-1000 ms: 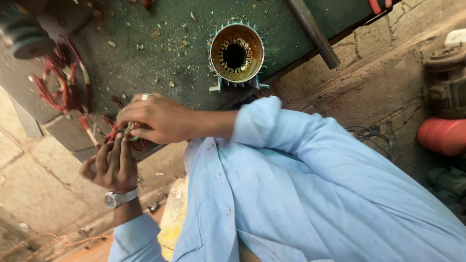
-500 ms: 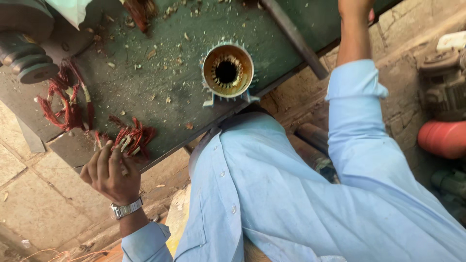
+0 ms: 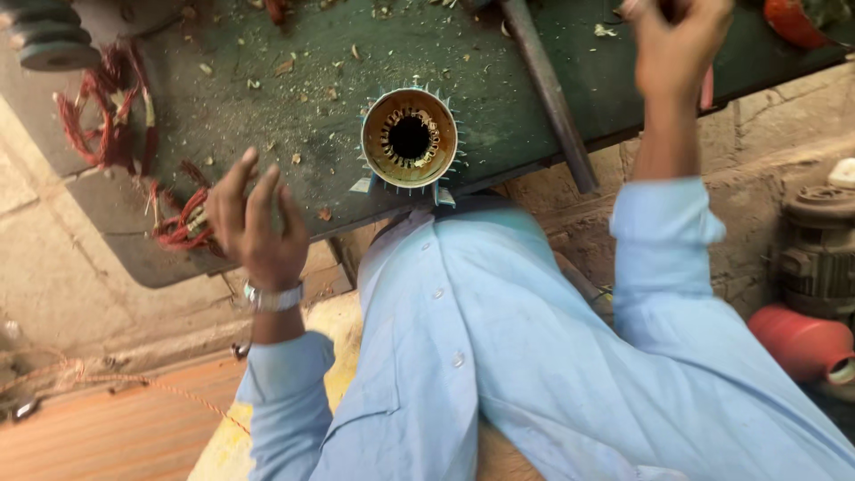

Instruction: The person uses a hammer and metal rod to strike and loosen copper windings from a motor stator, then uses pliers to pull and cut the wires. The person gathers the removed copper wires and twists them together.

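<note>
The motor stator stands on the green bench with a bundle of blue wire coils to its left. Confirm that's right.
Not quite. In the head view, the coils left of the motor stator on the green bench are red, not blue. The rest holds.

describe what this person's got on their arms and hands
Both arms wear long, loose, light blue shirt sleeves with buttoned cuffs that stop short of the wrists. The left hand has a silver metal-band wristwatch at its wrist. The right hand is bare, with no glove. A row of small buttons runs down the shirt front.
</note>
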